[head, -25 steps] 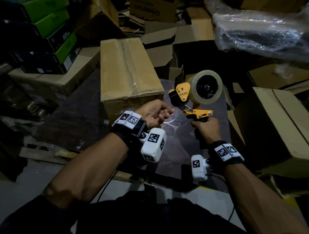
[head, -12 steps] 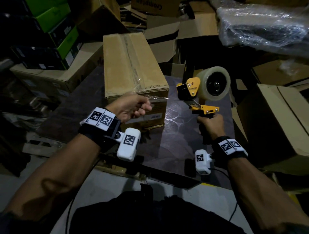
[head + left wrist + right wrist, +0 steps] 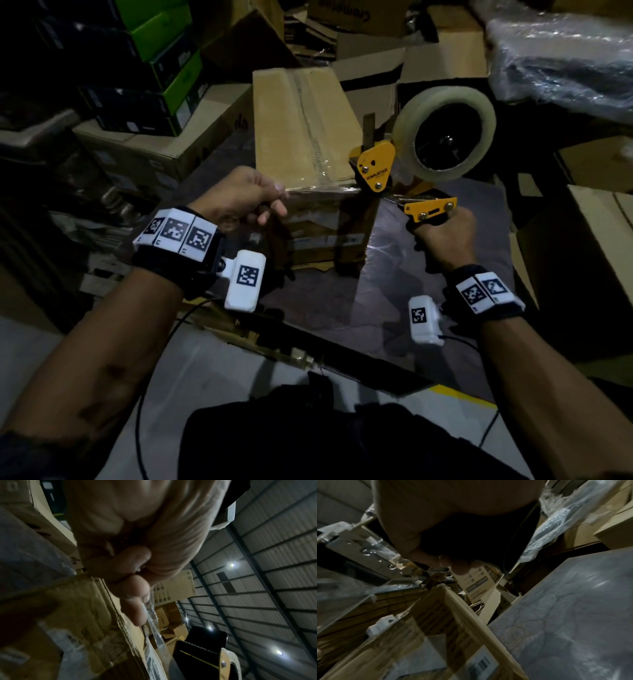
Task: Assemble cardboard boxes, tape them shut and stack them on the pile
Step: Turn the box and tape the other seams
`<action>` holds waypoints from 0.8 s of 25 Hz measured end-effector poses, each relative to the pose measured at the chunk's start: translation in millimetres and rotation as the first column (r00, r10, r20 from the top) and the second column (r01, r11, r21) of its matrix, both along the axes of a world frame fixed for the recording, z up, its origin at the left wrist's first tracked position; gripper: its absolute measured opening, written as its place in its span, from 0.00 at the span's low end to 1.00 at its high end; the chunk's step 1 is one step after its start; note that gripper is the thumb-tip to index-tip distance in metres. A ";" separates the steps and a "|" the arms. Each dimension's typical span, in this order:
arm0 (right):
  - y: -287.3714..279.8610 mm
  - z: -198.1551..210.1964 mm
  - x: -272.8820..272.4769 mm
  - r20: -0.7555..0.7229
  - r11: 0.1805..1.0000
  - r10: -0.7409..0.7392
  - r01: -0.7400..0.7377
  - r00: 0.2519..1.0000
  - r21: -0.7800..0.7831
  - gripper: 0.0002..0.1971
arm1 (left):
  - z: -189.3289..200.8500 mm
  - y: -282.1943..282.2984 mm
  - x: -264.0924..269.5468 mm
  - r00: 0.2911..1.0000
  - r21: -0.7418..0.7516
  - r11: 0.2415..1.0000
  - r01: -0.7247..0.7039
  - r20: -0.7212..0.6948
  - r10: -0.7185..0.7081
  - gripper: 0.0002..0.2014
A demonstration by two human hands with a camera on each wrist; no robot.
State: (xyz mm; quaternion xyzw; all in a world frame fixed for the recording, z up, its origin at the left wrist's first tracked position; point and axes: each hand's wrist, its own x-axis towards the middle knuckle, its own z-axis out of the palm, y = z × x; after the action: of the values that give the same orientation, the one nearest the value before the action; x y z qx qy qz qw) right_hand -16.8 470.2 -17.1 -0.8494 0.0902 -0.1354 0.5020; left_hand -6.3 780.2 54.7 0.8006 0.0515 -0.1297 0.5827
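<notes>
Cardboard box [image 3: 301, 137]: closed, seam taped, on the dark tabletop [image 3: 428, 274] ahead of you. Tape strip [image 3: 318, 190]: stretched along its near top edge. Your left hand [image 3: 239, 198] pinches the free end; your right hand [image 3: 442, 236] clenches the tape dispenser [image 3: 411, 154]. Risk: slack lets the strip fold onto itself. Room: bare tabletop near you; stacked cartons [image 3: 596, 260] crowd the right.

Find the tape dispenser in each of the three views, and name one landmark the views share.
Head view: right of centre; the right hand grips the tape dispenser, roll uppermost.
Left wrist view: bottom right corner, the tape dispenser shows its black and yellow frame.
Right wrist view: upper left, the tape dispenser shows its metal blade end.
Shared landmark: the cardboard box, also at and.
</notes>
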 end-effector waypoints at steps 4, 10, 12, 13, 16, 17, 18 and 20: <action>24.6 14.2 9.4 0.009 0.993 0.059 -0.057 0.998 -0.106 0.09 | -10.5 23.2 -5.4 0.994 0.005 0.997 -0.082 0.070 0.082 0.12; 51.1 29.0 21.9 0.050 0.944 0.137 -0.115 0.989 -0.308 0.08 | -37.0 42.3 -9.6 0.965 -0.008 0.974 -0.225 0.136 0.223 0.11; 56.5 33.6 21.9 0.071 0.929 0.164 -0.130 0.984 -0.346 0.11 | -47.4 44.9 -8.7 0.956 -0.046 0.969 -0.243 0.155 0.247 0.12; 58.3 34.6 22.5 0.079 0.925 0.170 -0.132 0.982 -0.357 0.11 | -51.8 45.7 -8.2 0.953 -0.065 0.965 -0.252 0.158 0.260 0.11; 61.2 36.7 25.9 0.089 0.917 0.173 -0.127 0.981 -0.378 0.11 | -57.5 44.9 -5.1 0.943 -0.100 0.954 -0.282 0.155 0.295 0.11; 62.0 37.4 27.2 0.092 0.915 0.172 -0.125 0.981 -0.383 0.11 | -57.8 44.4 -3.8 0.939 -0.105 0.950 -0.293 0.153 0.306 0.11; 62.6 38.1 28.2 0.090 0.914 0.171 -0.124 0.981 -0.385 0.11 | -58.2 44.5 -2.0 0.937 -0.103 0.948 -0.301 0.151 0.314 0.12; 62.3 38.8 29.5 0.089 0.912 0.174 -0.126 0.981 -0.391 0.12 | -59.4 43.7 0.6 0.937 -0.089 0.947 -0.309 0.139 0.319 0.12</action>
State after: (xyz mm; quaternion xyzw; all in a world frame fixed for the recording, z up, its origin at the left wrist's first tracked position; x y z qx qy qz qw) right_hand 12.7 532.5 21.8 -0.9257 -0.0346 -0.1631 0.3395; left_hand -5.6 823.8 -4.7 0.7701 0.1298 0.0246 0.6240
